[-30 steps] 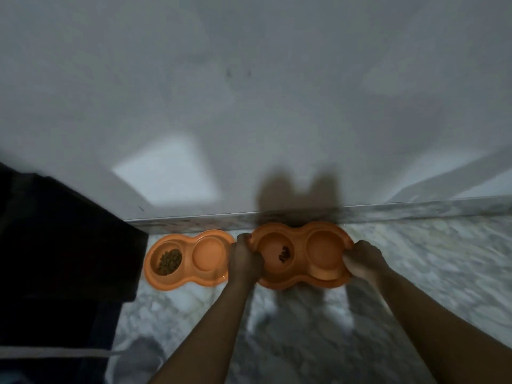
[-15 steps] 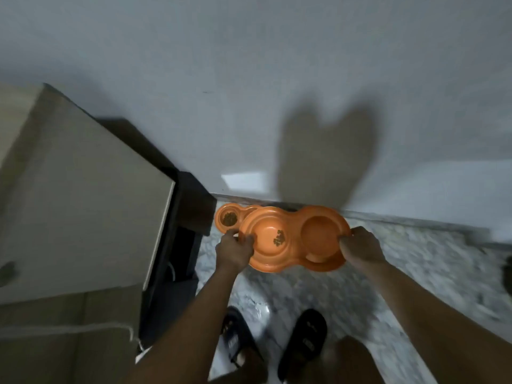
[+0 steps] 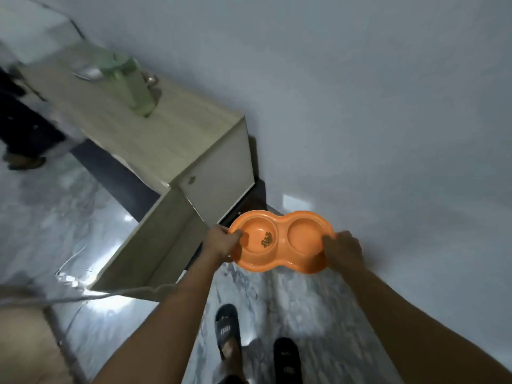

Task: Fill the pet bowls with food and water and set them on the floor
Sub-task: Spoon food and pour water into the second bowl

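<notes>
**Lower centre of the frame: double bowl held by both ends**

Between your two hands, low and centre in the frame, the orange double pet bowl (image 3: 282,231) hung in the air above the marble floor (image 3: 293,297) and rested on nothing. Its long axis ran left to right across your body, roughly level. Your left hand (image 3: 221,242) gripped the left end, thumb curled over the rim. Your right hand (image 3: 343,249) gripped the right end the same way. A small clump of kibble (image 3: 267,239) lay in the left well. The right well (image 3: 304,238) looked bare, though a little water would not have shown in that light.

The wooden cabinet (image 3: 171,151) stood up and to the left of the bowl, so your left hand was the nearer one to it. If you meant to refill there, the bowl would have had to travel left-end first.

A green container (image 3: 130,87) on the cabinet top was too blurred to name. A dark shape at the left edge (image 3: 19,128) was cut off and unclear. Your fingers under the bowl were hidden.
</notes>
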Demonstrator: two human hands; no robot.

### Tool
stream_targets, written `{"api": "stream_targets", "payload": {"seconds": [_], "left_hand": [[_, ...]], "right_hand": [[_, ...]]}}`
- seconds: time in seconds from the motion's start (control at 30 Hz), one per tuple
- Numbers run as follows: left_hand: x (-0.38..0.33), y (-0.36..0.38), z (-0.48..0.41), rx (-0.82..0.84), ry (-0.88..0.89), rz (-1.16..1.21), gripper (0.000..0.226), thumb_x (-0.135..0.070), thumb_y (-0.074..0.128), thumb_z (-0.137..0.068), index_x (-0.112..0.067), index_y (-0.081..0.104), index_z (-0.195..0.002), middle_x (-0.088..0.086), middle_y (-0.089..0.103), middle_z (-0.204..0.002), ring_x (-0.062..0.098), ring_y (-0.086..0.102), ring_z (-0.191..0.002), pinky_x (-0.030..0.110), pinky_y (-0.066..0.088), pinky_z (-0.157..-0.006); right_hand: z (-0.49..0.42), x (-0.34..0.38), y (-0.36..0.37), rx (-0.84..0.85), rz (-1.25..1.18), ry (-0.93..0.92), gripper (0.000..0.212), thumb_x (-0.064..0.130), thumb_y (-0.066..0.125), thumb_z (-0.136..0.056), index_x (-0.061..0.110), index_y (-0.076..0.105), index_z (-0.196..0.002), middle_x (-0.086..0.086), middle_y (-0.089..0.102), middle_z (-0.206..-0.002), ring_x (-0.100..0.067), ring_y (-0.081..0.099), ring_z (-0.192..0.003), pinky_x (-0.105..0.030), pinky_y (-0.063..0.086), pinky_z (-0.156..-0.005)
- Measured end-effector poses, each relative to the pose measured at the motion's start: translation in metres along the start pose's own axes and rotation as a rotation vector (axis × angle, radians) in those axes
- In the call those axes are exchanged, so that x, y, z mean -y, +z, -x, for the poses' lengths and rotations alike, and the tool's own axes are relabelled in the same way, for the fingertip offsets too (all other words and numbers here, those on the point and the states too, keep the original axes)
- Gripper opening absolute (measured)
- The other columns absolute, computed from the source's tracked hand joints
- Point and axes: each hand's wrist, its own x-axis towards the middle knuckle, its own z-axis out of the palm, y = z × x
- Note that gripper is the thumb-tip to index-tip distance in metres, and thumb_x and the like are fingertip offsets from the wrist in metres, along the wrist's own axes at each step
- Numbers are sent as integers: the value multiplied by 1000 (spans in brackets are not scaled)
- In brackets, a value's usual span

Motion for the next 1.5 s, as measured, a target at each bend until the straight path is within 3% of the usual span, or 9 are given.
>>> {"api": "stream_targets", "payload": {"seconds": [0.1,0.2,0.3,0.47,0.63,0.87,0.97,1.17,1.5], "left_hand": [[4,-47,32,-91,-18,154,23,-34,73,-80,-16,59,-74,5,59,-68,27,61,-69,35,56,-64],[12,-103,60,-150,-54,295,22,-35,70,-82,-16,61,-86,9,62,-81,30,65,-77,53,63,-78],[26,-157,77,-222,-83,371,25,-33,66,-91,-13,60,-103,7,63,-97,27,66,-81,43,65,-64],[72,-267,97,-410,-71,526,34,-42,71,-86,-18,62,-108,10,65,-116,33,67,-106,39,63,-63],[115,-368,112,-509,-49,545,37,-44,69,-85,-14,64,-107,10,67,-112,30,68,-102,31,57,-59],[190,-527,117,-610,-36,496,35,-46,66,-71,-11,68,-77,7,59,-77,25,61,-70,29,56,-54],[209,-584,115,-608,-41,469,29,-38,70,-83,-10,67,-78,9,62,-79,25,63,-70,32,58,-56],[231,-665,92,-592,-29,433,31,-37,69,-92,-10,63,-77,15,67,-82,28,68,-70,31,58,-50],[226,-765,-30,-524,-78,316,40,-40,68,-92,0,65,-97,22,70,-104,35,76,-85,36,63,-57]], "right_hand": [[28,35,5,-19,-8,-144,50,39,59,-92,2,57,-126,-24,56,-129,-39,56,-119,-39,45,-96],[56,76,18,18,24,-290,48,41,61,-92,4,60,-123,-22,59,-127,-37,58,-115,-37,45,-88],[87,120,40,93,37,-408,41,39,61,-93,4,61,-115,-18,61,-112,-32,56,-94,-31,43,-69],[158,194,104,228,64,-608,32,40,60,-93,13,59,-76,-9,64,-85,-33,61,-90,-34,44,-74],[229,252,175,294,59,-698,31,41,63,-90,14,59,-77,-9,61,-86,-29,56,-88,-32,40,-74],[329,325,299,430,67,-755,38,45,60,-85,9,64,-71,-10,65,-68,-30,63,-74,-32,45,-64],[362,355,338,459,88,-777,34,40,61,-90,7,63,-79,-12,60,-73,-28,57,-71,-33,42,-65],[390,407,402,455,128,-794,43,44,62,-89,12,49,-64,-10,53,-65,-24,48,-57,-31,38,-59],[350,518,505,512,204,-752,42,51,62,-82,10,61,-75,-11,62,-67,-25,57,-62,-32,46,-60]]}}
